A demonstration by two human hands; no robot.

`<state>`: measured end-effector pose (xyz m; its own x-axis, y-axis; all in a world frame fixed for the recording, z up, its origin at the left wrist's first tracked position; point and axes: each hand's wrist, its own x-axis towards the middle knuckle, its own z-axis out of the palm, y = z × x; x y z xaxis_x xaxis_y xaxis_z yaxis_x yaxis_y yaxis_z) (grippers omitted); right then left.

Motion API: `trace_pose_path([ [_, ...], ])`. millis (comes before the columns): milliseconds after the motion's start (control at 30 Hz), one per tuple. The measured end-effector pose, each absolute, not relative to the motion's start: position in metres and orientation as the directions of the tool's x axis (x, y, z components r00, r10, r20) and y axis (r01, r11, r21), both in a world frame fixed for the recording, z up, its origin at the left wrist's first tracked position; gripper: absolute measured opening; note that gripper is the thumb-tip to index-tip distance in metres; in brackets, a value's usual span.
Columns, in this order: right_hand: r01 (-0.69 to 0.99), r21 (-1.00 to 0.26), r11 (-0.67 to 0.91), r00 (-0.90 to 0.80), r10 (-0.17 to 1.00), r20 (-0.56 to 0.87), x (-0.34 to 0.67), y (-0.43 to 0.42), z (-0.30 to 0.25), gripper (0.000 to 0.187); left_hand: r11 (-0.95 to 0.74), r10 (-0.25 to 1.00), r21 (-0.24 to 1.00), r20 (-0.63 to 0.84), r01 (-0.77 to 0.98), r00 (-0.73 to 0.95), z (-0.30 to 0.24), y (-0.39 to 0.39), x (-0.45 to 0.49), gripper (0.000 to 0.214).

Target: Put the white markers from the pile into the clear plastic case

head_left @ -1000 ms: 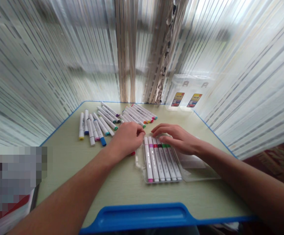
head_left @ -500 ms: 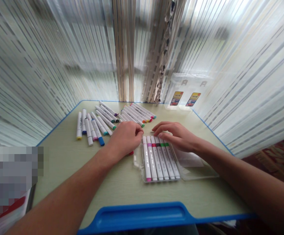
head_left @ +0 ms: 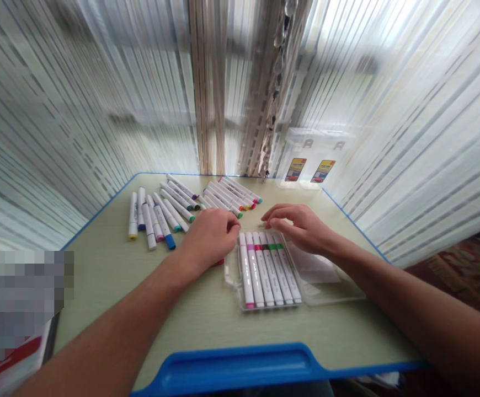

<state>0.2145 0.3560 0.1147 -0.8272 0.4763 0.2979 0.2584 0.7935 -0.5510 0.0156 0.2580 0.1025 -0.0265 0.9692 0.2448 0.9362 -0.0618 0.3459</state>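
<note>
A clear plastic case (head_left: 232, 278) lies open on the pale green table (head_left: 120, 270) and holds several white markers (head_left: 265, 270) side by side, coloured ends towards me. My left hand (head_left: 209, 238) is curled at the case's far left corner; a red marker end (head_left: 221, 261) pokes out beneath it. My right hand (head_left: 302, 226) rests with fingers stretched over the far ends of the markers in the case, holding nothing. The case's clear lid (head_left: 326, 275) lies flat to the right.
Loose markers lie in two groups at the back: one at the left (head_left: 153, 218), one in the middle (head_left: 223, 196). Two clear packets with yellow labels (head_left: 308, 168) stand against the striped curtain. A blue tray (head_left: 240, 366) runs along the near table edge.
Both hands stay at the far end of the case; the right fingers have drawn back slightly from the marker tops. The view has shifted a little.
</note>
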Motion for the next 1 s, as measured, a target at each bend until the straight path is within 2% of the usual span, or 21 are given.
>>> trace_pose_path([
  [200,0.349,-0.489,0.799,-0.758,0.548,0.354,0.219,0.361,0.116,0.031,-0.021,0.967,0.366,0.243,0.930,-0.074,0.099,0.255,0.018,0.025],
  [333,0.413,-0.449,0.792,-0.714,0.588,0.380,0.221,0.368,0.111,0.032,0.085,0.945,0.313,0.274,0.946,-0.175,0.104,0.253,0.013,0.028],
  [600,0.400,-0.461,0.792,-0.665,0.597,0.449,0.220,0.377,0.106,0.034,0.374,0.834,0.221,0.345,0.901,-0.431,0.119,0.245,-0.020,0.040],
  [900,0.333,-0.442,0.833,-0.663,0.540,0.519,0.216,0.376,0.106,0.032,0.354,0.882,0.166,0.269,0.920,-0.388,0.116,0.243,-0.014,0.027],
  [1000,0.315,-0.446,0.838,-0.668,0.530,0.522,0.215,0.374,0.105,0.030,0.335,0.897,0.146,0.252,0.931,-0.362,0.116,0.245,-0.010,0.032],
])
